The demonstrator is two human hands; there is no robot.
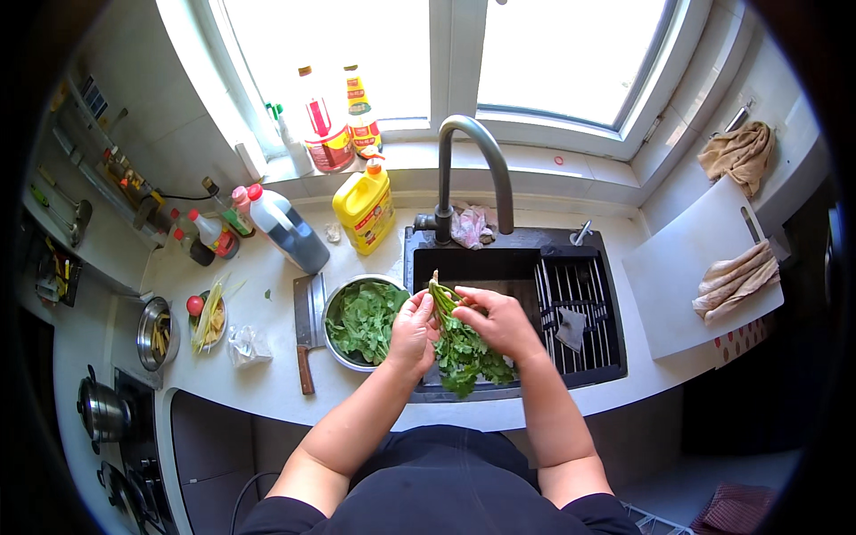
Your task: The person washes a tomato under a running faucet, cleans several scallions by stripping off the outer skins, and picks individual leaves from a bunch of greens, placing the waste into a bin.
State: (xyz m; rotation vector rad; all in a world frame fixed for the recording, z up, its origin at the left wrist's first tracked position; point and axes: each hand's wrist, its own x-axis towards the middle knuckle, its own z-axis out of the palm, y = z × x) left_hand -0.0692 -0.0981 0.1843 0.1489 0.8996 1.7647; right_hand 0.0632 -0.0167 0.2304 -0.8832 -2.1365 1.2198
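A bunch of coriander [465, 357] hangs over the near edge of the black sink [522, 264], its root end pointing up and its leaves down. With fingers closed, my left hand [414, 337] grips the stems near the roots. On the other side my right hand [501, 323] has its thumb and fingers at the same stems, closed on them. Just left of my left hand stands a metal bowl [332, 346] full of green leaves [364, 319]. A cleaver [308, 323] with a wooden handle lies beside the bowl.
A tall faucet [504, 183] arches over the sink, and a drying rack [580, 303] covers its right side. Detergent [364, 212] and several bottles line the back. Left are a plate of vegetables [210, 323] and a pot [152, 337]. A white cutting board [687, 267] leans right.
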